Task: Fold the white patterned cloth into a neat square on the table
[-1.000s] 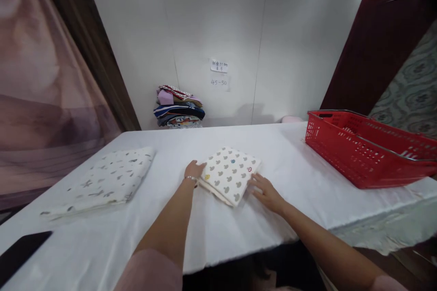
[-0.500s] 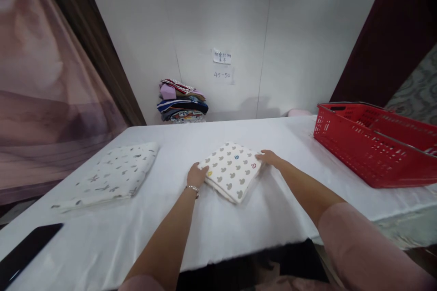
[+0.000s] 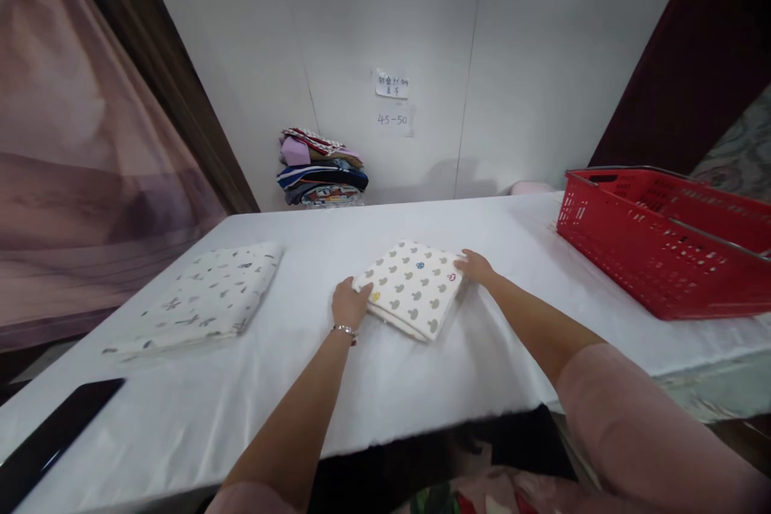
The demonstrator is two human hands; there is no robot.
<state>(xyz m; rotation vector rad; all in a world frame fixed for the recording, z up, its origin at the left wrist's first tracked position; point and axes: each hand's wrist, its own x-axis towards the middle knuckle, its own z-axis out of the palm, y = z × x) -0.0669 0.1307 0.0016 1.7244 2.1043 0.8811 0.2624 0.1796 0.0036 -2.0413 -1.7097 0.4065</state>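
Note:
A folded white cloth (image 3: 409,281) with grey mushroom shapes and a few coloured ones lies at an angle on the white-covered table (image 3: 289,393). My left hand (image 3: 351,303) grips its left corner, thumb on top and the other fingers partly hidden. At the right corner, my right hand (image 3: 475,266) pinches the cloth's edge, with some fingertips out of sight beneath it. Another folded white cloth (image 3: 210,293), printed with grey leaf-like shapes, rests flat on the left part of the table.
A red basket (image 3: 662,249) stands at the right. Near the wall is a stack of folded fabrics (image 3: 322,173). A black flat device (image 3: 54,434) lies at the front left. Paper notes (image 3: 394,120) hang on the wall, and a curtain (image 3: 90,152) hangs at left.
The view has tilted slightly, so most things sit a little higher in the picture. Both hands keep their hold on the mushroom-print cloth, which looks nearly unmoved.

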